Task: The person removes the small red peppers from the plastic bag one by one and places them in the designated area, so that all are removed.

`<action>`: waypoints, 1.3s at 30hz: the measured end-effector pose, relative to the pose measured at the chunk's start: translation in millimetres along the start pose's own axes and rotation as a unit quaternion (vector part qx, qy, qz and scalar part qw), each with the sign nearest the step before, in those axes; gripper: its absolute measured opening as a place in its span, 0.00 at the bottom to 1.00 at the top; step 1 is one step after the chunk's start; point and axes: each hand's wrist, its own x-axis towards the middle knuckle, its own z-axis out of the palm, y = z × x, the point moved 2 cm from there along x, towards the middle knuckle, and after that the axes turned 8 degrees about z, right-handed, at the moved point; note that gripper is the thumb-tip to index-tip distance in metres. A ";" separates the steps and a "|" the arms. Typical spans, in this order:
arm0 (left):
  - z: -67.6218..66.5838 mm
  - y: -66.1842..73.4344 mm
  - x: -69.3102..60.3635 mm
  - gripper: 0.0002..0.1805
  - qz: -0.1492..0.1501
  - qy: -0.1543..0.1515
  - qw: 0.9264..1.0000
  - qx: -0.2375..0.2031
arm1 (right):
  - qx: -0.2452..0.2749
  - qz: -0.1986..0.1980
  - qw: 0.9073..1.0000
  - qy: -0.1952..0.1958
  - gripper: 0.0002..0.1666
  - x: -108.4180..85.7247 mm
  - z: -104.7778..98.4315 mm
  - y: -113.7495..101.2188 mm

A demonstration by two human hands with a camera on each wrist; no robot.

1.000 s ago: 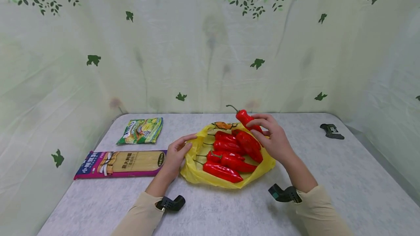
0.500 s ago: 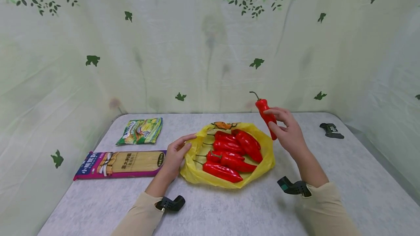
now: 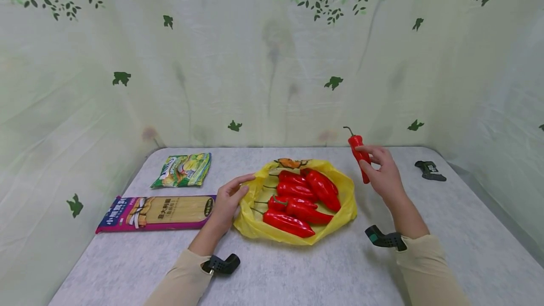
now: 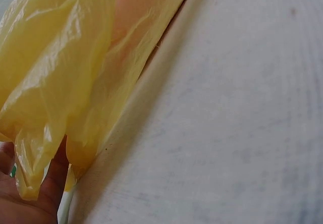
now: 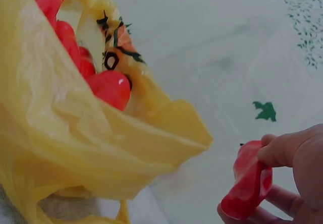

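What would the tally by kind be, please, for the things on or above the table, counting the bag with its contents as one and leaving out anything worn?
Bags: 1 (yellow bag)
Peppers outside it: 1 (red pepper, in the right hand)
Packs: 2 (green pack; long purple-and-tan pack)
Small black items: 1 (black item)
Total: 5
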 end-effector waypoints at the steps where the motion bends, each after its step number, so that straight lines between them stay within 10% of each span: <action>1: 0.0 0.1 -0.1 0.19 0.000 0.000 1.000 0.000 | -0.001 0.006 1.000 -0.002 0.25 1.1 0.3 2.1; 39: 0.8 0.4 -0.7 0.19 -0.015 -0.002 1.000 -0.004 | -0.098 0.096 0.989 -0.048 0.26 24.0 17.6 64.0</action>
